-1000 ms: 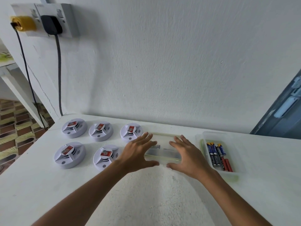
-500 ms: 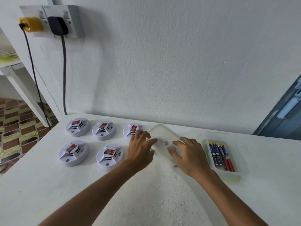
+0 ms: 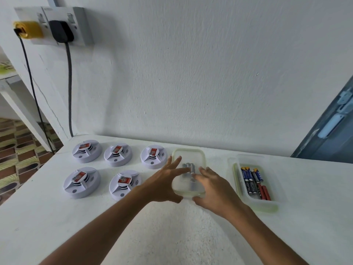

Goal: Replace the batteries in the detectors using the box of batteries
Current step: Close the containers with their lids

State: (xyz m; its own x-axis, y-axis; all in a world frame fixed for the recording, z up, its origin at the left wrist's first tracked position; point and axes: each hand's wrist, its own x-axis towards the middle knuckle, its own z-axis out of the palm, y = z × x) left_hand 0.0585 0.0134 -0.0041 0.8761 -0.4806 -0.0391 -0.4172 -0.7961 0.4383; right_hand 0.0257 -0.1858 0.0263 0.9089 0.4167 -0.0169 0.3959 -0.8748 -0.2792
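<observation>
Head view puts the clear lidded box [image 3: 189,172] at your 12 o'clock, both hands spread on it: left hand [image 3: 164,183] at 9, right hand [image 3: 214,190] at 3, gripping nothing. Light, slick plastic; lift the lid by its corners.

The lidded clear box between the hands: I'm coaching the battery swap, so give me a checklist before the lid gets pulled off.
1. Both hands at the lidded box: ok, left hand and right hand flank it.
2. Lid off: not ok, it looks still on.
3. Batteries inside: ok, grey cells show through.
4. Five detectors in reach: ok.
5. Open tray out of the way: ok, apart to the right.
6. Firm grip: cannot tell.
</observation>
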